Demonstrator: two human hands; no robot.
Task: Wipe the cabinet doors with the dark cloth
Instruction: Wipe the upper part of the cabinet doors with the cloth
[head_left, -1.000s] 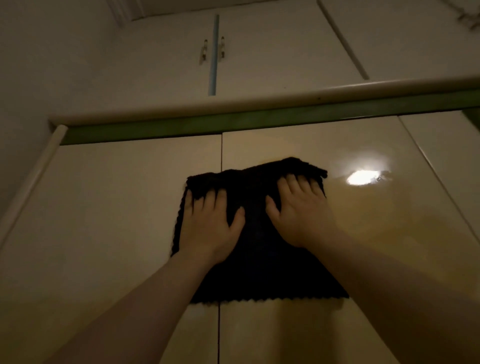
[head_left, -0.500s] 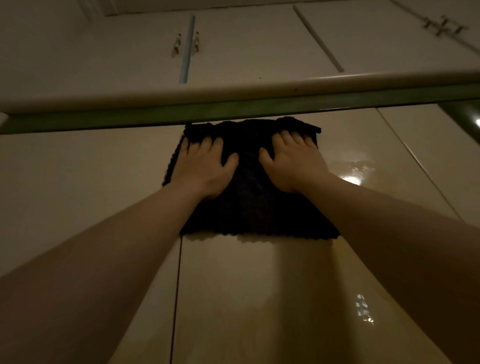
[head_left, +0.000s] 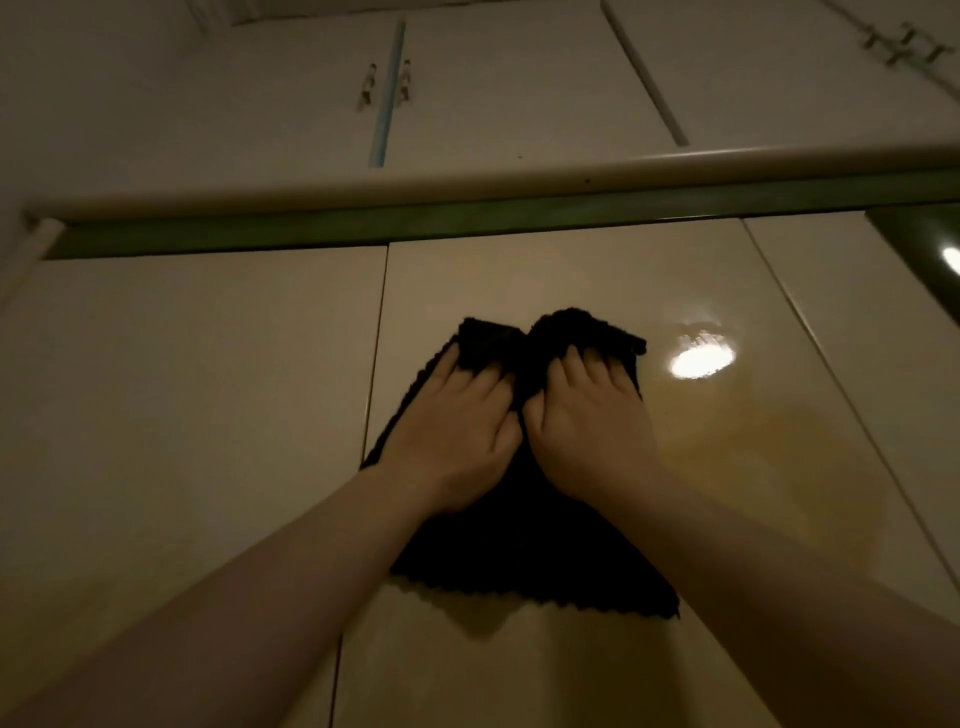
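Observation:
A dark knitted cloth (head_left: 524, 561) lies flat against the glossy cream cabinet door (head_left: 597, 280), just right of the seam between two doors. My left hand (head_left: 457, 431) and my right hand (head_left: 587, 431) press side by side on its upper half. Their fingertips curl into the bunched top edge of the cloth. The cloth's lower part hangs below my wrists, partly hidden by my forearms.
The left door (head_left: 197, 389) adjoins at a vertical seam. A green strip (head_left: 467, 221) and a rounded cream ledge (head_left: 519, 179) run across above. Upper cabinets with small handles (head_left: 384, 85) sit higher. A light glare (head_left: 701, 358) shines right of the cloth.
Both hands have dragged the cloth down from the green strip, and they have drawn closer together. The cloth's top edge has bunched under my fingers.

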